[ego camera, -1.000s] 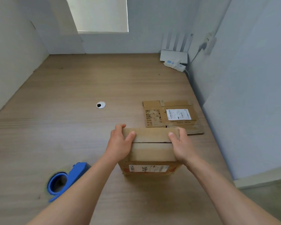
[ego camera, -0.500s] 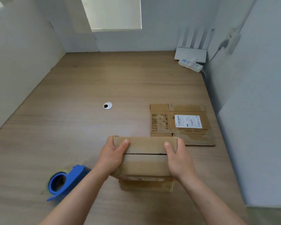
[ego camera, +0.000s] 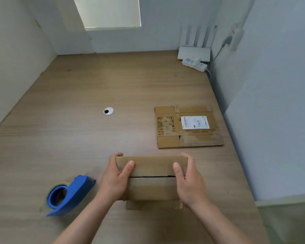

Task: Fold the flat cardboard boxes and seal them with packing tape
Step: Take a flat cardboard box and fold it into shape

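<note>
1. Two bare hands hold a small brown cardboard box (ego camera: 151, 188) by its short ends. It sits squarely between them, near the front of the light wooden table (ego camera: 95, 147).
2. The left hand (ego camera: 114, 180) grips the box's left end. Its thumb is pressed flat on top of the far flap and its fingers curl round the far left corner.
3. The right hand (ego camera: 190, 184) grips the right end in the same way, thumb on the far flap and fingers wrapped round the far right corner.
4. The two top flaps are folded down and meet along a thin dark seam that runs from one thumb to the other. A strip of cardboard shows under the near edge. Whether the box stands on the table or is raised off it cannot be told.
5. A blue plastic tape dispenser (ego camera: 69, 194) with its roll lies on the table to the left. The left wrist and forearm lie between it and the box, and it touches neither.
6. A flat, unfolded brown cardboard box with a white shipping label (ego camera: 188, 127) lies beyond the held box to the right, near the right wall and apart from both hands.
7. A small round white cable grommet (ego camera: 108, 111) is set into the middle of the table.
8. A white router with upright antennas (ego camera: 194, 53) stands in the far right corner, with a white power strip (ego camera: 195, 63) just in front of it.
</note>
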